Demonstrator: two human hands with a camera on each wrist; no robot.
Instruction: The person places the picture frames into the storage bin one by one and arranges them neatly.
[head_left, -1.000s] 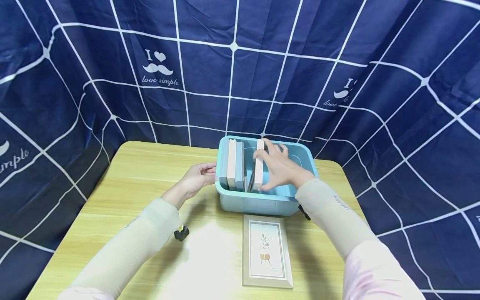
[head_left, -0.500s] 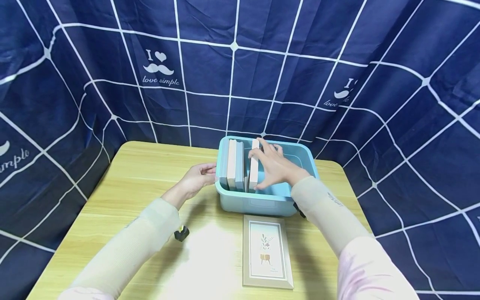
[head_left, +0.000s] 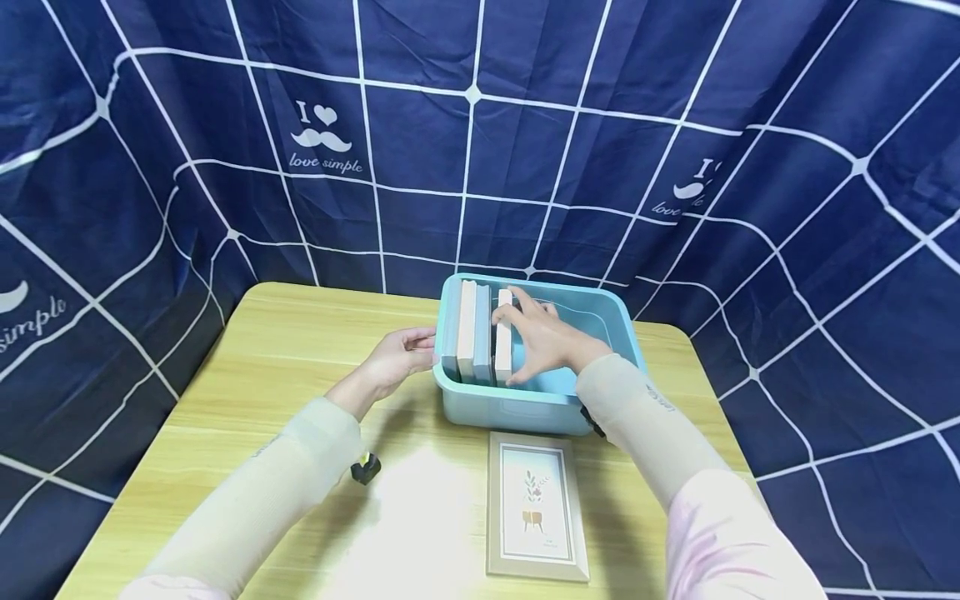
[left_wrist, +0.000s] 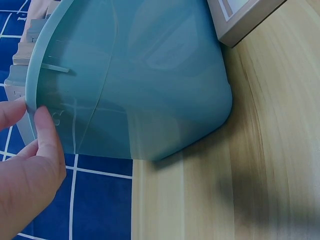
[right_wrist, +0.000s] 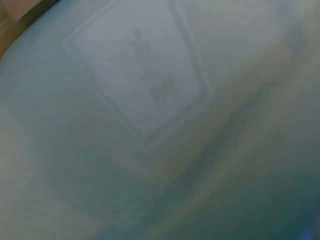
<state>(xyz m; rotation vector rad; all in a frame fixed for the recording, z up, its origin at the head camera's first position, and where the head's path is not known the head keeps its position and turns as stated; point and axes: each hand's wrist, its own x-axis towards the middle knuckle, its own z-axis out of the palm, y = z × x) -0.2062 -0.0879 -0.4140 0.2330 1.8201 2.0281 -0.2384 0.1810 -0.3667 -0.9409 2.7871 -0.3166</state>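
Note:
A light-blue plastic bin (head_left: 517, 408) stands at the back of the table. My left hand (head_left: 393, 360) pinches its left rim, thumb and fingers on either side of the wall, as the left wrist view shows. Inside the bin, my right hand (head_left: 551, 337) grips a white-edged picture frame (head_left: 503, 350) standing on edge, thumb at the near end and fingers at the far end. Left of it stand a grey-blue frame (head_left: 482, 333), a cream frame (head_left: 467, 333) and another bluish one (head_left: 451, 333). The right wrist view is blurred and shows mostly a pale bluish surface.
A beige picture frame (head_left: 537, 508) with a plant-and-pot print lies face up on the wooden table (head_left: 300, 350), just in front of the bin. A dark-blue curtain (head_left: 420, 150) with white lines encloses the table's back and sides.
My right hand has moved left inside the bin with the white-edged frame, which now stands upright close to the grey-blue one. The left hand stays on the rim.

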